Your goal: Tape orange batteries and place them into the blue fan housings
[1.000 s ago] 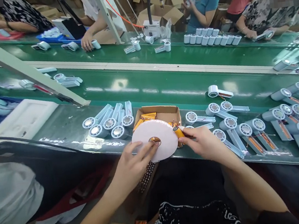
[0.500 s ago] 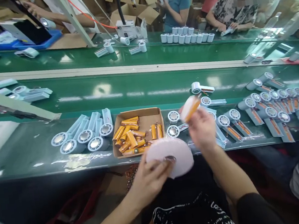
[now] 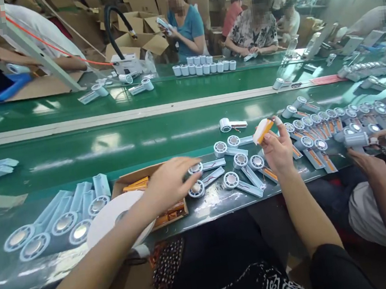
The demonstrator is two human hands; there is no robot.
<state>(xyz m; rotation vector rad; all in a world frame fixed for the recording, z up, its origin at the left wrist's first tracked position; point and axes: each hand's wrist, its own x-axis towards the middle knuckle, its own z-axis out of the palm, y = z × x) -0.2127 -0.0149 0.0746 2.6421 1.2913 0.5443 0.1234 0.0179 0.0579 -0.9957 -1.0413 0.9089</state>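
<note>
My right hand [image 3: 278, 147] grips an orange battery [image 3: 264, 131] with a white strip along it, raised above the bench. My left hand [image 3: 171, 181] reaches over the cardboard box, fingers apart and holding nothing, its fingertips near two blue-grey fan housings [image 3: 197, 189]. Partly under my left forearm lies the white tape roll [image 3: 101, 221], at the box's left side. Orange batteries [image 3: 137, 185] fill part of the box [image 3: 185, 209], which my left hand and arm partly cover. More housings with handles [image 3: 231, 180] lie between my hands.
Several housings [image 3: 65, 223] lie at the left of the bench, and rows of them [image 3: 318, 120] at the right. A co-worker's hands [image 3: 367, 163] hold a housing at the right edge. Across the green belt [image 3: 110, 146], other people work near white cylinders [image 3: 202, 68].
My left hand has let go of the tape roll, which now rests by the box, and has opened over the box. My right hand still holds the battery. The view has turned right.
</note>
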